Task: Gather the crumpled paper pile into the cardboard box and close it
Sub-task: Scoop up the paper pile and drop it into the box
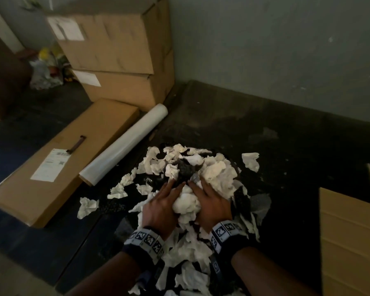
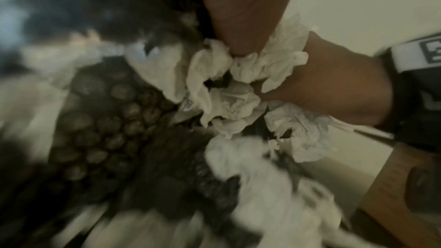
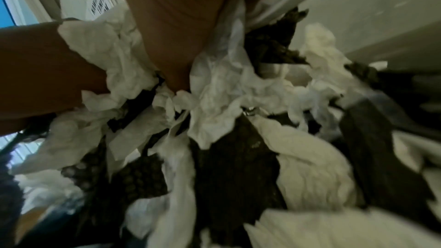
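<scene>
A pile of crumpled white paper [image 1: 218,174] mixed with dark bubble wrap [image 1: 187,169] lies on the dark floor. My left hand [image 1: 160,204] and right hand [image 1: 214,201] sit side by side in the pile. Their fingers are stretched forward, and they press a white wad [image 1: 186,201] between them. In the left wrist view my left palm [image 2: 243,7] faces the right hand [image 2: 334,82], with bunched paper [image 2: 229,101] squeezed in between. The right wrist view shows my right palm [image 3: 176,16] against paper [image 3: 219,91]. A cardboard box [image 1: 348,242] shows at the right edge, only partly in view.
Two large cardboard boxes [image 1: 115,50] are stacked at the back left against the wall. A long flat box [image 1: 58,159] and a roll of clear film [image 1: 124,146] lie left of the pile. Stray paper pieces [image 1: 251,160] are scattered around. Bags [image 1: 45,69] clutter the far left.
</scene>
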Tool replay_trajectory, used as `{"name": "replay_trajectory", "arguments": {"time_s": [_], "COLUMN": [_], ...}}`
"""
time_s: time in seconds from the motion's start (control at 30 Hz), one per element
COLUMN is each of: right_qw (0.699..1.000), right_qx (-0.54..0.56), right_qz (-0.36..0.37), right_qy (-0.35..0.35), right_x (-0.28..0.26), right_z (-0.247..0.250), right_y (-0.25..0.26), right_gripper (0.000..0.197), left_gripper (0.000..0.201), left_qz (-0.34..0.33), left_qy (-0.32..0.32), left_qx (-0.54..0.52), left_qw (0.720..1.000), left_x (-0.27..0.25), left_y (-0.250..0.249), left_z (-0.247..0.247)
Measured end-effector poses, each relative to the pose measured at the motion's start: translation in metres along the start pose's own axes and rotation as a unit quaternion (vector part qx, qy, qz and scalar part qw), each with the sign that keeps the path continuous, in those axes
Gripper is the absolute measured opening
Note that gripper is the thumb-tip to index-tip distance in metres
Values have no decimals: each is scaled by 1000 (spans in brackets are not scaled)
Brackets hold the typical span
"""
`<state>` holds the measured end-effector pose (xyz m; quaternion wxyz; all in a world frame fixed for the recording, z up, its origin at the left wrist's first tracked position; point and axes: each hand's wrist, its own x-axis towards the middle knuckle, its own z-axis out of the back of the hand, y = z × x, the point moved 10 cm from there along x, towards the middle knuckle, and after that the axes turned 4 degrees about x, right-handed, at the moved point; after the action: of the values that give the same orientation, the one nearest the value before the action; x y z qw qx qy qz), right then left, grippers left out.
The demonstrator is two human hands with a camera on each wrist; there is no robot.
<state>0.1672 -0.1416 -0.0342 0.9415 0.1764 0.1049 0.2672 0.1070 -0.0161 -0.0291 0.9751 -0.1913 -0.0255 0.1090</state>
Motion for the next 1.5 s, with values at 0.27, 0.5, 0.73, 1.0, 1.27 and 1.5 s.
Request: {"name": "replay_trajectory", "arguments": {"time_s": [0.27,0.5,0.73,1.0,1.27,1.5], "right_qw": [992,978,959,944,944,951], "right_qx": [16,2,-11,-40,-46,-40], "right_qz": [0,-19,-75,-161,-220,-272], "right_qy": [-123,-209,-273,-286,-240,-140], "right_x": [-35,-91,-173,-291,-378,-405], "right_z": [95,192,272,332,326,297], "right_y": [13,-16,-102,-220,-333,-408], "right_gripper": [85,75,76,69,65,71], "left_gripper": [80,76,62,59,62,58], "left_qz": [-63,-142,-234,-312,-331,-313], "left_qy": [-74,-125,-143,-119,-1,63], "left_qx": [19,31,-1,-34,-43,-43], "left_qw": [995,981,962,942,943,947], "left_x": [-8,-17,-30,-64,-100,-111], "left_y": [-63,-163,-301,-465,-576,-616], "left_z": [82,129,129,75,-20,-99]}}
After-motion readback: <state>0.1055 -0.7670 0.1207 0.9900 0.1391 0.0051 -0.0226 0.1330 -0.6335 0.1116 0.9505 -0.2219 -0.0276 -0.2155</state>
